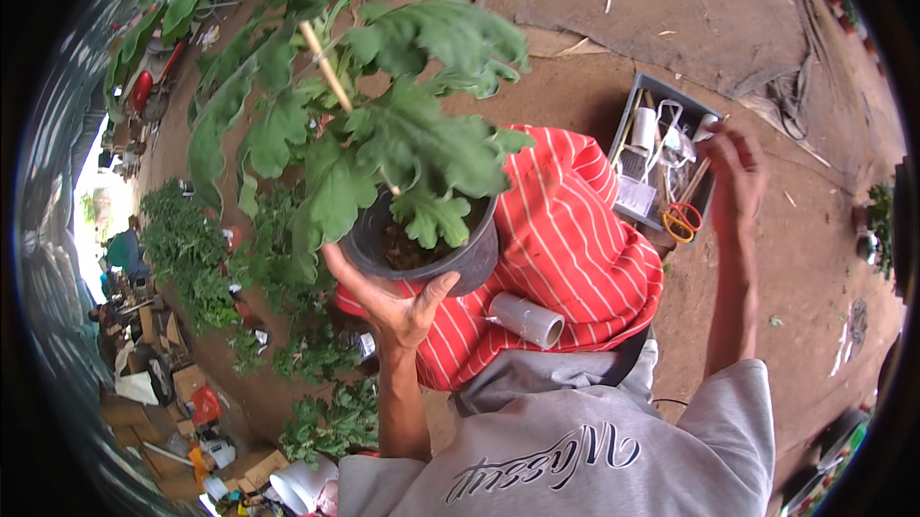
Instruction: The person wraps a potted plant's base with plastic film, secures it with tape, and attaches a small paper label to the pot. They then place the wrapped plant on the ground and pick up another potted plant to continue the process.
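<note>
My left hand grips a black plastic plant pot, with the thumb along its near side and some fingers hidden by the pot. A tall plant with broad lobed green leaves grows from it, beside a thin wooden stake. My right hand, somewhat blurred, is at the right rim of a grey plastic tray. Its fingertips are near a white roll; I cannot tell whether they hold anything. Inside the tray are scissors with orange and red handles, sticks and another white roll.
A red striped cloth covers my lap, and a roll of clear plastic film lies on it. Several potted plants stand on the earth floor at left. Cardboard boxes and clutter line the left side. A person is far off there.
</note>
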